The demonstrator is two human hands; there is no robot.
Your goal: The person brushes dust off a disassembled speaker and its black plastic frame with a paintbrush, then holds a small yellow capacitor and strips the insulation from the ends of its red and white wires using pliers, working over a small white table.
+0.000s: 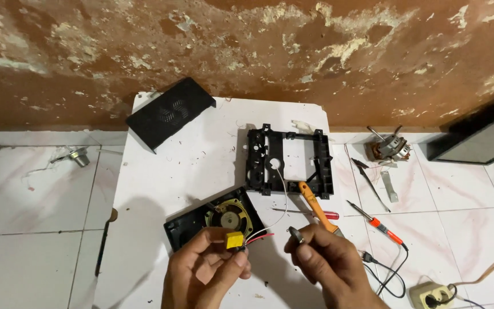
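I am looking down at my left hand (204, 269), which is pinching a small yellow plastic box-shaped component (235, 240) between thumb and fingertips, thin red and black wires (260, 237) trailing from it. My right hand (330, 263) is sitting just beside it, fingers closed on a small round silvery metal part (296, 234) and on the orange-handled tool (315, 212) crossing the palm. Both are hovering over a flat white board (195, 166), scuffed and littered with tiny scraps. Just beyond my left hand, a black plastic housing with a round speaker (228, 220) is lying on the board, metal magnet facing up. Further off, a black rectangular plastic frame (289, 162) is lying flat, and a black perforated grille panel (170, 111) is resting at the far corner. To the right, on glossy white floor tiles (464, 194), a red-handled soldering iron (379, 223) is lying. At the back, a brown wall with flaking, peeling paint (247, 51) is filling the view.
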